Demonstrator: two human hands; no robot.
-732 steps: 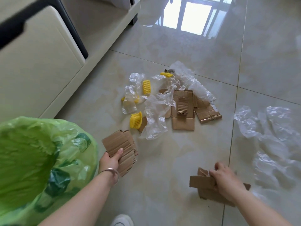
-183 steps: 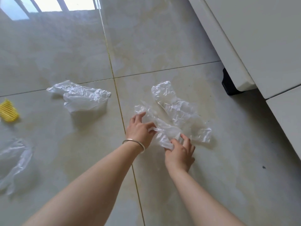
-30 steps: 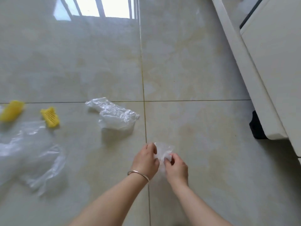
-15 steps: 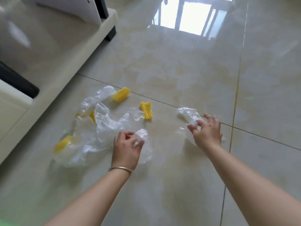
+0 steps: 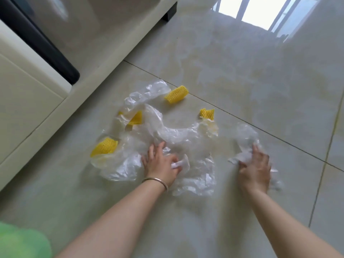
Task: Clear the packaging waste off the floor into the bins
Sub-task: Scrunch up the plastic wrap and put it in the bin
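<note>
A heap of clear plastic film (image 5: 167,135) lies on the tiled floor. My left hand (image 5: 161,163) rests on its near part, pinching a small crumpled wad of film between thumb and fingers. My right hand (image 5: 255,168) grips a separate crumpled clear plastic piece (image 5: 245,140) to the right of the heap. Several yellow foam net sleeves lie around and under the film: one at the far side (image 5: 176,94), one to the right (image 5: 207,113), one at the left edge (image 5: 104,147), one under the film (image 5: 136,118).
A cream cabinet (image 5: 28,86) with a dark gap and low plinth runs along the left. A green bin bag (image 5: 20,241) shows at the bottom left corner. A dark furniture foot (image 5: 169,14) stands at the top. Glossy floor stretches right and beyond.
My view has moved closer to the heap. My right hand has dragged its plastic piece toward the heap. My left hand still holds the small wad and now lies on the film.
</note>
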